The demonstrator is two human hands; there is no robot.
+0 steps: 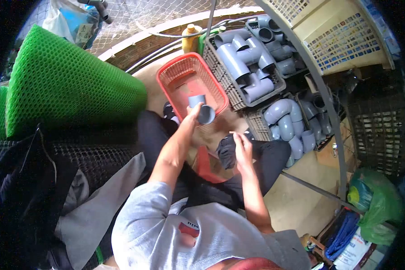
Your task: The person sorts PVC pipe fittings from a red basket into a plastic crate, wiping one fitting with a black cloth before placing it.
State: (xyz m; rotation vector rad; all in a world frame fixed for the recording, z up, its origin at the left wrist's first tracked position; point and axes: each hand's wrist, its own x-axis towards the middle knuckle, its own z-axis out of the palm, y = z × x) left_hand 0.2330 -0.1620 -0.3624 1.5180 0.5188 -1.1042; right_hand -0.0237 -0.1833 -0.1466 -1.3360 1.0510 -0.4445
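My left hand (194,111) is closed around a grey plastic pipe elbow (205,115), with one round mouth facing up toward me. It is held over the near end of a red plastic basket (166,85), whose floor shows bare and dirty. My right hand (242,150) is closed on a bunched black cloth (227,150) above my right knee. The fingers hide part of both the elbow and the cloth.
Grey pipe tees (234,60) fill a dark crate (238,101) at the right. Another crate holds grey elbows (283,112). A big green mesh roll (72,85) lies at the left. A metal bar (321,85) crosses the right side. A yellow bottle (190,39) stands behind the basket.
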